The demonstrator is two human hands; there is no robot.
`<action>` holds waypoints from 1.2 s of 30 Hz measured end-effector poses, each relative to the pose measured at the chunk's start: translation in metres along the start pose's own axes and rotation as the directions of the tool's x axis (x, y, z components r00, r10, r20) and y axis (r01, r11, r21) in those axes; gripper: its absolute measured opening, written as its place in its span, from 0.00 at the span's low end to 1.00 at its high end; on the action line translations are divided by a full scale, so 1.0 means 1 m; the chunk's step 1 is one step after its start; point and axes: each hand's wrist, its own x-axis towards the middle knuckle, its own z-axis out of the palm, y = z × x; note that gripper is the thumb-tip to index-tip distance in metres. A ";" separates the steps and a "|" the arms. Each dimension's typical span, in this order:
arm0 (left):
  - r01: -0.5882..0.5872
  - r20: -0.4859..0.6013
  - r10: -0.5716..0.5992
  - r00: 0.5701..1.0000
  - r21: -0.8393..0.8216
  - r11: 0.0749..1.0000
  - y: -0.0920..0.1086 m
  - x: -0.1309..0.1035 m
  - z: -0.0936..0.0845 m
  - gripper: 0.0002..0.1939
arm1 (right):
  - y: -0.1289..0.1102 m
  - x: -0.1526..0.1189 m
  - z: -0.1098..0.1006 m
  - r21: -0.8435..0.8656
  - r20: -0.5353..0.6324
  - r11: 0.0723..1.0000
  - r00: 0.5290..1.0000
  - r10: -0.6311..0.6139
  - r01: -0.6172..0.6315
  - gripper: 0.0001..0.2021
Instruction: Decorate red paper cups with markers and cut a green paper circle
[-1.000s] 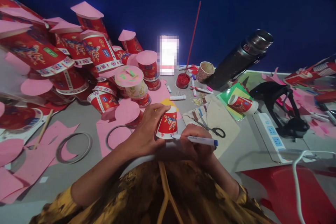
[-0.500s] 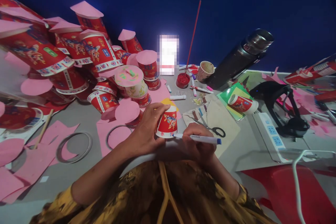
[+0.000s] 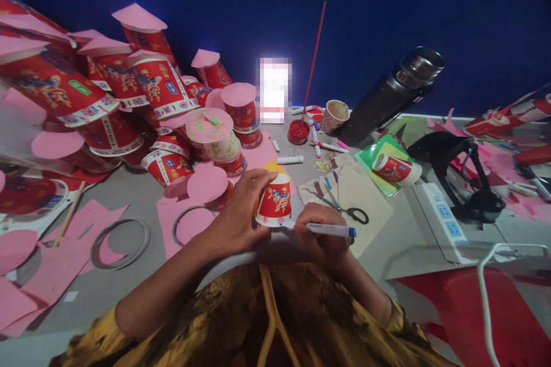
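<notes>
Scene dimly lit overall; blue wall sunk in near-black at upper right corner. Blown-out glare recorded at screen, face pixelated, pale halo cast on wall around it. Highlights noted on metal top of flask. Soft curved shadow thrown on table near white cable. Cups at left edge stretched and slanted by wide lens. Fine print softened; shirt detail smeared, partly lost in dark.

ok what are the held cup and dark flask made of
Held cup: probably paper or card, smooth, with print on its tapered side.
Dark flask: likely metal, its silvery top catching highlights; the body may be coated metal or plastic.
</notes>
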 end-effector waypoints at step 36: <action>0.002 -0.002 -0.002 1.000 -0.024 1.000 0.001 0.002 0.001 0.48 | 0.002 -0.004 -0.003 -0.036 -0.003 0.999 1.000 0.023 -0.023 0.09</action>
